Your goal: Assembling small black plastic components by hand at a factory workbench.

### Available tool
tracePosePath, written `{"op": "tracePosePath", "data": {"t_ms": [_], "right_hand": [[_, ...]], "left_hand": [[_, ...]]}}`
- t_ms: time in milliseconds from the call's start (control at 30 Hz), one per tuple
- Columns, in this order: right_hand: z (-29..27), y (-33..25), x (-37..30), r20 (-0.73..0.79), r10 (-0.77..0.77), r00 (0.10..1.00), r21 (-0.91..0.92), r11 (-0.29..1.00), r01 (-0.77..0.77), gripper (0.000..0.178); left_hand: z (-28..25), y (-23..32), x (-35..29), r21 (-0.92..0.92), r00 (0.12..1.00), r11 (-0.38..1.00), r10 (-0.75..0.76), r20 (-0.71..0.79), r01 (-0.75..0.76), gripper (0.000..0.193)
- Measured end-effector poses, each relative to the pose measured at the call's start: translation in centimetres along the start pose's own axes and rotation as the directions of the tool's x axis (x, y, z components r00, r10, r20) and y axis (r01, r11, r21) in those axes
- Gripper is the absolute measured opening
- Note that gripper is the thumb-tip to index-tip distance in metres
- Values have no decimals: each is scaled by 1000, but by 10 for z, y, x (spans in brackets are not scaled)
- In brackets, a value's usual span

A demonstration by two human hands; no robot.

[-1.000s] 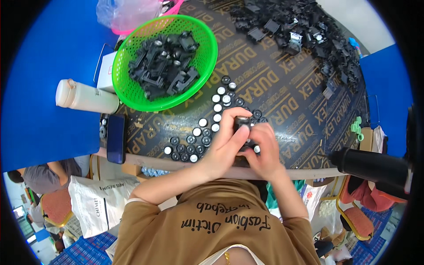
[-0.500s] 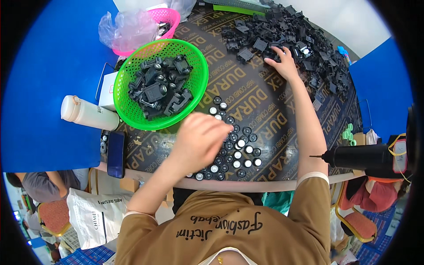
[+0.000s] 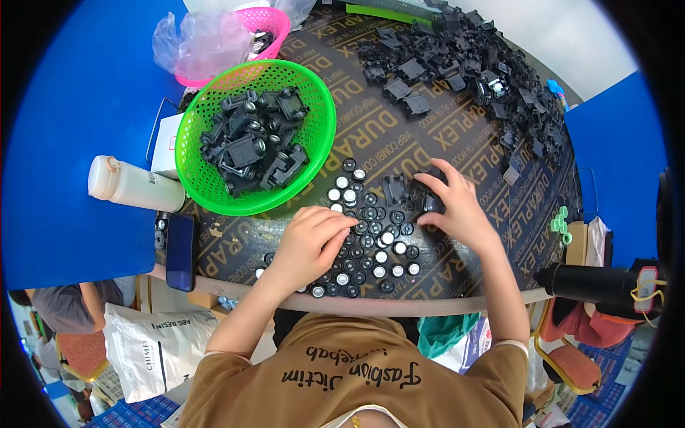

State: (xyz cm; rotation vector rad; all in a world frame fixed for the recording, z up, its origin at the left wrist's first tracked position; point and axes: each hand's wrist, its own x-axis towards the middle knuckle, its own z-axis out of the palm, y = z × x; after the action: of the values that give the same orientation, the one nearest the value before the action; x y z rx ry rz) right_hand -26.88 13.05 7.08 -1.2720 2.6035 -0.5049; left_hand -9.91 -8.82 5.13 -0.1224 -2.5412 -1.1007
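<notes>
My left hand is over the near middle of the table, fingers pinched together at the edge of a spread of small black wheels, some with silvery hubs. Whatever is in the pinch is too small to make out. My right hand curves its thumb and fingers round a dark plastic toy car chassis, partly hidden by the hand. Just left of it, beside the wheels, is another black chassis, slightly blurred. A green basket at the left contains several black chassis with wheels fitted.
A big heap of black chassis covers the far right. Behind the green basket stands a pink basket with a clear plastic bag. A white bottle and a phone are at the left, a black tool at the right edge.
My right hand has come back from the heap toward me, and two chassis are now beside the wheels. My left hand has moved slightly down, staying by the wheels.
</notes>
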Motion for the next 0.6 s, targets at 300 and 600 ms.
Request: {"op": "tracePosePath", "data": {"t_ms": [300, 600], "right_hand": [[-32, 66, 179, -446, -108, 889, -60, 994, 90, 42], [-22, 78, 306, -174, 119, 977, -446, 875, -186, 72]], "left_hand": [[-1, -23, 1, -22, 956, 999, 20, -291, -27, 18], [-9, -32, -8, -113, 937, 991, -103, -334, 68, 20]]}}
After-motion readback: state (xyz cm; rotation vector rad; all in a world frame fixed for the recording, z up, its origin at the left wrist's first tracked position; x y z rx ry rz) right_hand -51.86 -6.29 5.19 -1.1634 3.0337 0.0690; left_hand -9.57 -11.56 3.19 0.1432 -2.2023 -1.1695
